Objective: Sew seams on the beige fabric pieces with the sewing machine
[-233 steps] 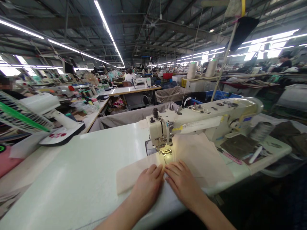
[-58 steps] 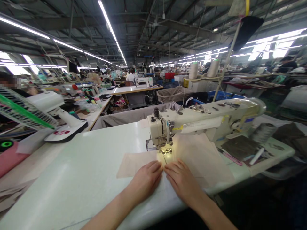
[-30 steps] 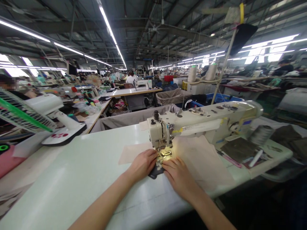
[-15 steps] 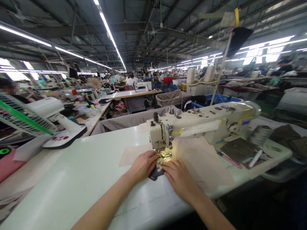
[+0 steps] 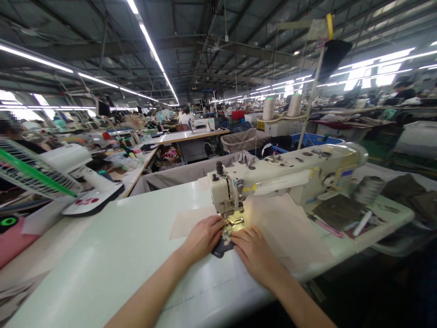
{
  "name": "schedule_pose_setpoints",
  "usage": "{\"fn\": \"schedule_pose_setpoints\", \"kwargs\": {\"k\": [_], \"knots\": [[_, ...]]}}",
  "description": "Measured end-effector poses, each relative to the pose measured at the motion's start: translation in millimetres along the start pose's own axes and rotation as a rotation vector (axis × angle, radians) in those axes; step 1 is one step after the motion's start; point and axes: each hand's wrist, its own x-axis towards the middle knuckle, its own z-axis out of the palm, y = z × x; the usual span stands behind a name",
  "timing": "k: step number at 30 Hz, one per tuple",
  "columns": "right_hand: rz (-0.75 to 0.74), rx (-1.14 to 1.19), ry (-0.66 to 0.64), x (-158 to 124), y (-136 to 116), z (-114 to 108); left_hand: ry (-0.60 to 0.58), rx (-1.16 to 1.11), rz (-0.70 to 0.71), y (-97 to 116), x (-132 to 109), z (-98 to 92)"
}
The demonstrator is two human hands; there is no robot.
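Working close in at the sewing machine (image 5: 283, 165), you had both hands down beside its metal foot (image 5: 236, 221), in the lamp's yellow glow. Your left hand (image 5: 202, 237) lay over the near end of a pale cloth strip (image 5: 191, 220), which ran off flat to your left. Your right hand (image 5: 253, 249) rested by the inner edge of a larger pale cloth sheet (image 5: 290, 232), spread on the desk (image 5: 119, 246) below the machine's arm. Fingers bent and close together on both sides; whether they pinched the cloth or only pressed it, could not tell.

Progress, by judgement: under way, not finished. Cloth was laid out and brought up to the foot, with a dark plate (image 5: 223, 247) bare on your side of it. Neither piece lay clear of the machine. No seam could be made out, so the amount stitched and the amount left stayed uncertain. Whether strip and sheet joined under the foot was hidden. Pink-handled tool (image 5: 329, 228) lay unused beyond the sheet.
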Motion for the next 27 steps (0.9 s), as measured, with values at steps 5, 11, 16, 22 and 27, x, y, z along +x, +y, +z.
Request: {"fn": "schedule_pose_setpoints", "kwargs": {"k": [5, 11, 16, 22, 27], "knots": [[-0.004, 0.008, 0.016, -0.5, 1.1, 2.0, -0.019, 0.002, 0.014, 1.3, 0.6, -2.1], [0.012, 0.035, 0.033, 0.7, -1.0, 1.1, -0.017, 0.012, 0.016, -0.2, 2.6, -4.4], [0.018, 0.048, 0.044, 0.1, -6.5, -0.3, -0.061, 0.11, -0.029, 8.1, 1.2, -8.8], [-0.005, 0.054, 0.055, -11.8, -16.2, -4.0, -0.082, 0.004, -0.022, 41.3, -10.5, -7.3], [-0.004, 0.037, 0.061, -21.1, -15.5, -3.9, -0.049, 0.014, -0.02, 48.9, -15.0, -2.5]]}}
